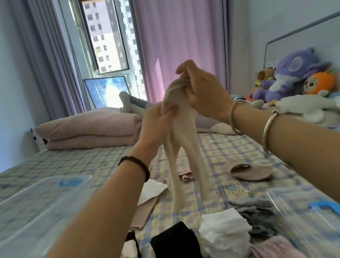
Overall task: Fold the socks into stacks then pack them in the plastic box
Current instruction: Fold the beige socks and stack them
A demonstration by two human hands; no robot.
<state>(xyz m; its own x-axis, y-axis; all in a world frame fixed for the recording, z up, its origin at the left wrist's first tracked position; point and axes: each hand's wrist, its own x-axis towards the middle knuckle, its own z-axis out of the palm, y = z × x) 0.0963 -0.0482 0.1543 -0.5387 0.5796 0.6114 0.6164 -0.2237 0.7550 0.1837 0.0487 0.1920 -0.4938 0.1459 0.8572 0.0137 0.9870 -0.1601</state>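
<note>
Both hands are raised above the bed and grip the top of a pair of long beige stockings (187, 148), whose two legs hang down to the sheet. My left hand (156, 124) pinches the fabric low on the left. Gripping the bunched top is my right hand (201, 92). Loose socks lie below: a black one (176, 251), a white one (225, 236), a grey one (255, 213), a pink one (280, 254) and a mauve one (251, 171). A clear plastic box (328, 221) with blue clips sits at the right, its lid (22, 219) at the left.
The checked bed sheet (224, 149) spreads under everything. A folded pink quilt (90, 131) lies at the far left, plush toys (291, 77) by the headboard at the right. More white and beige socks (150, 193) lie near my left forearm.
</note>
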